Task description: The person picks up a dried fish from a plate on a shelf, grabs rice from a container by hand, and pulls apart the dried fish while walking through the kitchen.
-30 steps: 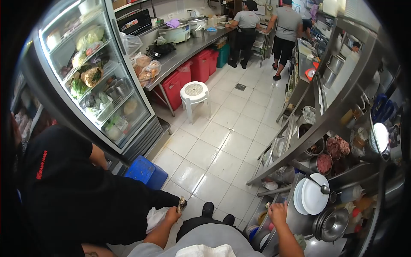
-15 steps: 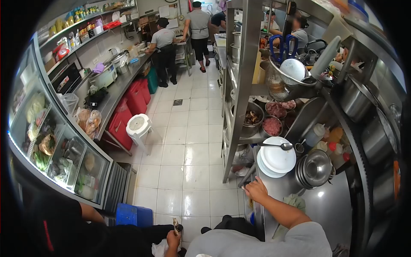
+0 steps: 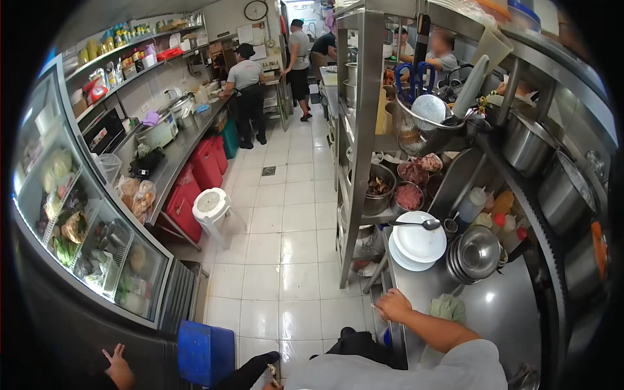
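My right hand (image 3: 394,305) is over the left edge of the steel counter (image 3: 500,312), fingers curled together; a tiny pale bit shows at the fingertips, too small to name. It is near the stacked white plates (image 3: 419,237) with a spoon (image 3: 430,224) on top, and left of a green cloth (image 3: 447,308). At the bottom edge, mostly cut off, my left hand (image 3: 273,386) grips a small brown and pale item (image 3: 272,372) that I cannot identify. Metal bowls (image 3: 478,252) are stacked right of the plates.
At lower left, a co-worker's spread hand (image 3: 119,368) is beside the glass-door fridge (image 3: 97,247). A blue bin (image 3: 206,353) and white stool (image 3: 212,203) stand on the floor. A steel shelf post (image 3: 359,162) rises ahead. Several people stand farther back.
The view has tilted up and turned right. My left hand has dropped nearly out of view, still gripping the item. The co-worker's body has mostly left the view at lower left, and their hand now shows.
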Available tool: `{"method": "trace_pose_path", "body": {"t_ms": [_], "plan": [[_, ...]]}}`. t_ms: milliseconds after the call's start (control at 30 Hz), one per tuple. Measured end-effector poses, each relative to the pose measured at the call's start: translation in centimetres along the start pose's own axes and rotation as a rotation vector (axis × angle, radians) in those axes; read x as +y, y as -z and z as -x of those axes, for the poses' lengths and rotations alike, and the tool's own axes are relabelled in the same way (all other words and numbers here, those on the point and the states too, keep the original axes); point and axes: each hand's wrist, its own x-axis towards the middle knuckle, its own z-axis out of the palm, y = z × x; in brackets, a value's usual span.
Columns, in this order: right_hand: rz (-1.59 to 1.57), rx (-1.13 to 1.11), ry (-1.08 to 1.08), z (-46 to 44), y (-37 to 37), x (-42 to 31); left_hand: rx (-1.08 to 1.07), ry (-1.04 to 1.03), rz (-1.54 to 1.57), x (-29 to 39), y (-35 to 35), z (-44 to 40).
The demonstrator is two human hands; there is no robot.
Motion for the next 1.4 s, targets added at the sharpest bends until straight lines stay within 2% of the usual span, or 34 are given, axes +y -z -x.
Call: {"method": "trace_pose_path", "body": {"t_ms": [100, 400, 667, 933, 1033, 1100, 1167, 1233, 1300, 1400], "plan": [[-0.021, 0.038, 0.017, 0.0, 0.2, 0.1, 0.019, 0.007, -0.025, -2.2, -2.9, -0.7], [0.019, -0.088, 0.003, 0.1, 0.0, 0.1, 0.037, 0.035, -0.051, -4.4, -5.4, -0.6], [0.056, -0.154, 0.025, 0.1, 0.0, 0.3, 0.042, 0.043, -0.089, -5.8, -6.2, -1.3], [0.054, -0.11, 0.01, 0.0, 0.0, 0.2, 0.064, 0.03, -0.134, -6.3, -6.4, -1.9], [0.057, -0.112, 0.005, 0.1, -0.1, 0.1, -0.005, 0.076, -0.092, -6.4, -6.2, -2.0], [0.062, -0.12, -0.004, 0.2, -0.1, 0.1, 0.01, -0.006, -0.121, -6.5, -6.2, -2.2], [0.081, -0.22, -0.01, -0.1, 0.3, 0.0, 0.023, -0.022, -0.109, -6.5, -6.4, -2.5], [0.078, -0.165, -0.01, 0.0, 0.0, 0.0, 0.035, -0.035, -0.099, -6.3, -6.6, -2.7], [0.072, -0.111, -0.014, 0.0, -0.4, 0.2, 0.007, 0.085, -0.126, -6.0, -6.8, -2.9], [0.092, -0.138, -0.016, 0.2, -0.7, 0.2, 0.002, 0.075, -0.129, -5.9, -6.7, -2.8]]}}
